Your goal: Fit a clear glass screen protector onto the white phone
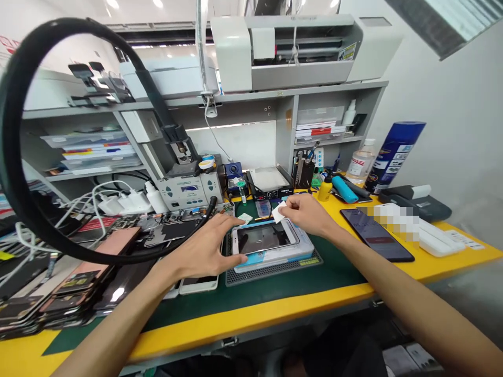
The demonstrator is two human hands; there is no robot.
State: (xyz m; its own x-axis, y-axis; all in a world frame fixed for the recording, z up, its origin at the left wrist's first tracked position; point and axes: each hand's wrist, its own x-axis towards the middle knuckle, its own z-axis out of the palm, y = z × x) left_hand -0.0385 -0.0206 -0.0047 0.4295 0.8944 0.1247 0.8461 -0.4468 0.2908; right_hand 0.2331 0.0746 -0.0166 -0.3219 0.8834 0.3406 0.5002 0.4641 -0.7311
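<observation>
A white-framed phone [265, 237] with a dark screen lies face up on a white and blue box [302, 247]. The box rests on a grey perforated mat [251, 275]. My left hand [208, 246] is at the phone's left end, thumb and fingers spread apart, the thumb at its lower left edge. Above the phone's upper right corner, my right hand [301, 212] pinches a small white square pad [279, 212] between thumb and fingers. Another white piece [245, 218] lies just behind the phone, near my left fingertips.
Stacked phones and parts [86, 272] cover the left side. A thick black hose [8, 131] loops over them. A rework station [188, 191] stands behind. At right are a dark phone [375, 235], a yellow bottle [325, 189] and a blue can [396, 157].
</observation>
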